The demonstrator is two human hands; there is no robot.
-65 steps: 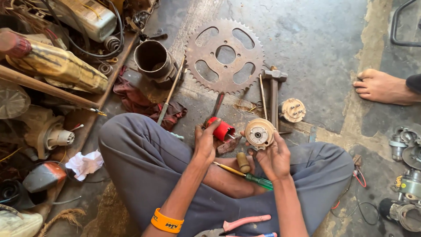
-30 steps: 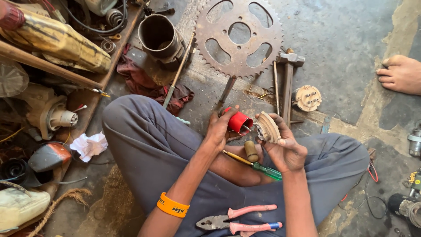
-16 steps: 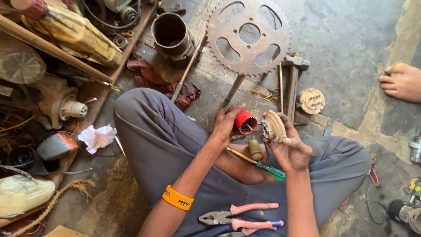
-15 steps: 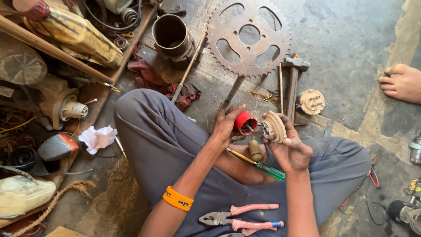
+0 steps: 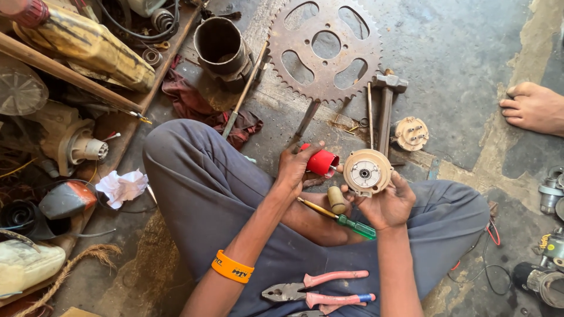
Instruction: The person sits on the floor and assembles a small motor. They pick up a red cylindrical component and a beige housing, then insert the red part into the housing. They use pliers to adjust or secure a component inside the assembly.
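Two hands work over the lap: the left hand [image 5: 299,170] pinches a red cap [image 5: 322,162], the right hand [image 5: 385,202] cups a round motor part [image 5: 367,171]. The loosely cupped part could slip onto the pliers [image 5: 317,289].

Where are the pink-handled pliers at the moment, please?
In the head view, the pink-handled pliers lie low in the middle on the person's grey-trousered lap, beneath the green-handled screwdriver and between both forearms.
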